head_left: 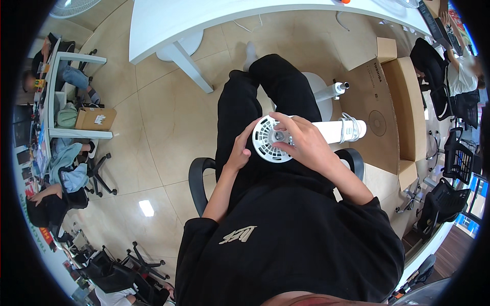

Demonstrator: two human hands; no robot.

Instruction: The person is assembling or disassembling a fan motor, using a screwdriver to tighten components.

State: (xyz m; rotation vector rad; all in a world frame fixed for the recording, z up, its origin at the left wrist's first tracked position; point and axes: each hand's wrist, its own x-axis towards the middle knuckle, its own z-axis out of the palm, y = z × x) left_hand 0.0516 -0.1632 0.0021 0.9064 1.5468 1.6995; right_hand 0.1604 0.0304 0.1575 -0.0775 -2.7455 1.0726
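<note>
A white fan motor unit [264,149] rests over my lap, its round slotted face turned up and a small hub at its centre. Its white neck [329,131] extends to the right, with a grey power cord [351,127] looped around the end. My left hand [240,151] is closed on the left rim of the round housing. Across the face lies my right hand [308,143], with thumb and bent fingers around the hub. Whether a small part sits between those fingertips is hidden.
A white fan stand [332,92] with a round base is on the floor beside my right leg. Right of it lies an opened cardboard box [365,102]. Ahead is a white table [214,16]. My chair's armrests [196,178] flank me; people sit at desks on both sides.
</note>
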